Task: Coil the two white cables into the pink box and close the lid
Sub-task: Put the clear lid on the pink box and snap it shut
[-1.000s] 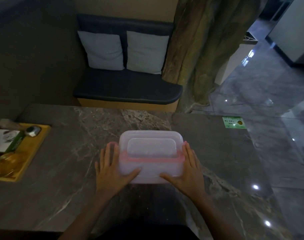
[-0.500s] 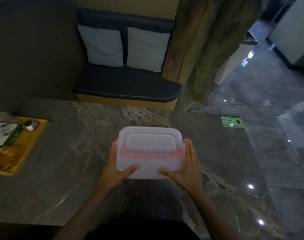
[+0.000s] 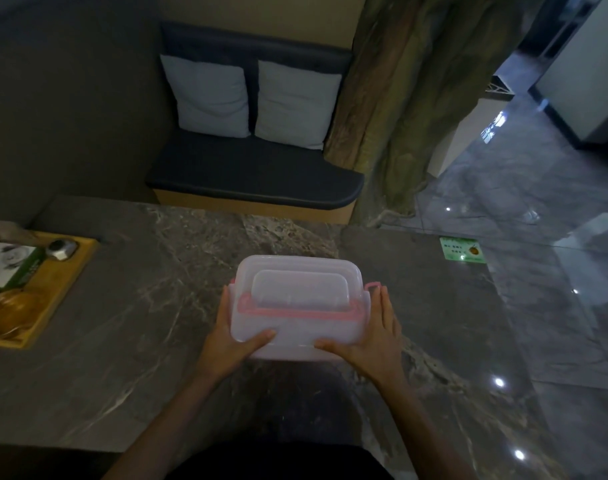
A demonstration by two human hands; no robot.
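Note:
The translucent box with a pink rim (image 3: pixel 297 325) is held between both hands above the middle of the marble table (image 3: pixel 140 323), tilted so its lid (image 3: pixel 299 289) faces me. My left hand (image 3: pixel 231 341) grips the left side, thumb across the front wall. My right hand (image 3: pixel 373 337) presses flat on the right side, thumb on the front. A pink side latch (image 3: pixel 372 285) sticks up at the right end. The lid sits on the box. No white cables show; the box's inside is hidden.
A yellow tray (image 3: pixel 58 296) at the table's left edge carries a green-and-white packet (image 3: pixel 10 265), a small metal object (image 3: pixel 61 249) and an amber glass dish (image 3: pixel 11 311). A green sticker (image 3: pixel 462 250) lies far right. Beyond the table stands a cushioned bench (image 3: pixel 254 174).
Both hands closed in on the box's sides and lifted it off the table, tipping its top toward me. The fingers that lay flat on the table now wrap the box.

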